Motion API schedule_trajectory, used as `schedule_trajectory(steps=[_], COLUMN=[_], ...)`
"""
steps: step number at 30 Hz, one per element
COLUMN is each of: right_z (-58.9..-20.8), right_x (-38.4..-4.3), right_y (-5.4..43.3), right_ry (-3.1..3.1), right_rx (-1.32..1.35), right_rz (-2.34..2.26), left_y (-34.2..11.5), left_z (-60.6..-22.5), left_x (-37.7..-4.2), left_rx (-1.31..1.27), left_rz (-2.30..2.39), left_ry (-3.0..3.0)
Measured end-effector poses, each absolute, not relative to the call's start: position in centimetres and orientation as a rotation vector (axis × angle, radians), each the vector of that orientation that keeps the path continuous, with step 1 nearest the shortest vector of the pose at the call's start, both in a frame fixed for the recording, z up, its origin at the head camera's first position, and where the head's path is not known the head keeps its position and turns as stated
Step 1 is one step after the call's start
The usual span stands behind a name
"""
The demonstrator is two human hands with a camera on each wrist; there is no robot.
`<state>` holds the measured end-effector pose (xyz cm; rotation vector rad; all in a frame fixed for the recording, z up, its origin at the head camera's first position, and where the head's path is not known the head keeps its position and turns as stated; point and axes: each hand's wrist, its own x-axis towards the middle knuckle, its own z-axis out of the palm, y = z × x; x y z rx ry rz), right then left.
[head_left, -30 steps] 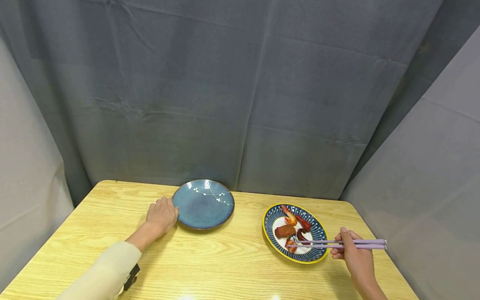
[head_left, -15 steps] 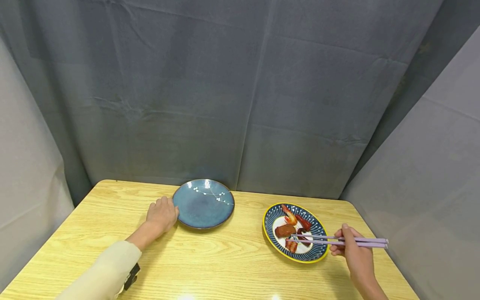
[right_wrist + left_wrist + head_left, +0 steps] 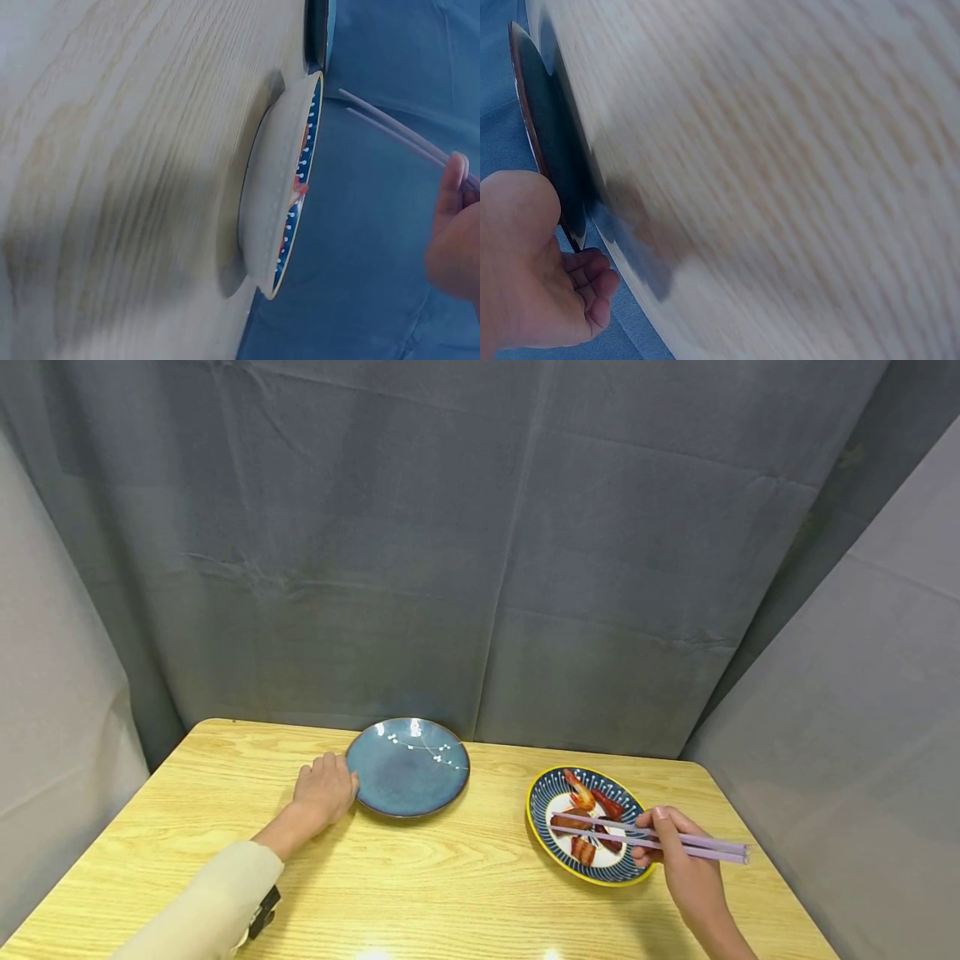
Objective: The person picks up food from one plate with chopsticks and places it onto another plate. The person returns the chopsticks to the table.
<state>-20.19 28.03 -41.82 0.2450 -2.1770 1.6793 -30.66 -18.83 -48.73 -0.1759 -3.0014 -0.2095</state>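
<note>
At the table's left, my left hand [image 3: 324,791] holds the rim of a blue plate [image 3: 408,777] with a white blossom pattern. The left wrist view has the edge of this plate [image 3: 551,127] between thumb and curled fingers. My right hand [image 3: 686,864] grips lilac chopsticks [image 3: 705,852] over a yellow-rimmed patterned plate [image 3: 540,842]. On that plate are a prawn [image 3: 581,792], a brown piece [image 3: 564,823], a striped meat piece [image 3: 582,851], a red piece [image 3: 606,805] and a dark piece, partly covered. In the right wrist view, the chopsticks [image 3: 397,127] hang above the plate, tips apart, nothing between them.
Both plates stand on a wooden table [image 3: 420,893]. A grey cloth [image 3: 375,568] hangs behind its far edge, with pale cloths [image 3: 847,693] at the sides. Bare wood separates the two plates.
My right hand has moved left, carrying the chopstick tips from the striped meat piece to over the brown piece. The striped piece has turned slightly. My left hand keeps its place.
</note>
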Motion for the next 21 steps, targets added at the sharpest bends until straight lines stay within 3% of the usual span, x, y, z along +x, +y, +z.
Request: schedule_trajectory(steps=[8, 16, 21], right_z=[-41.5, -42.0, -42.5], right_x=[-19.9, -20.1, -20.2], right_y=[26.1, 24.5, 23.8], right_ry=[-2.289, -2.253, -2.258], right_rx=[0.429, 0.842, 0.948], right_rz=[1.557, 1.245, 1.117], left_y=[-18.7, -18.8, -18.8], left_z=[-48.6, -48.7, -48.8], left_x=[-30.7, -30.8, -30.8], left_rx=[-0.168, -0.165, -0.162], left_rz=[-0.208, -0.214, -0.221], left_ry=[-3.016, -3.015, -3.003])
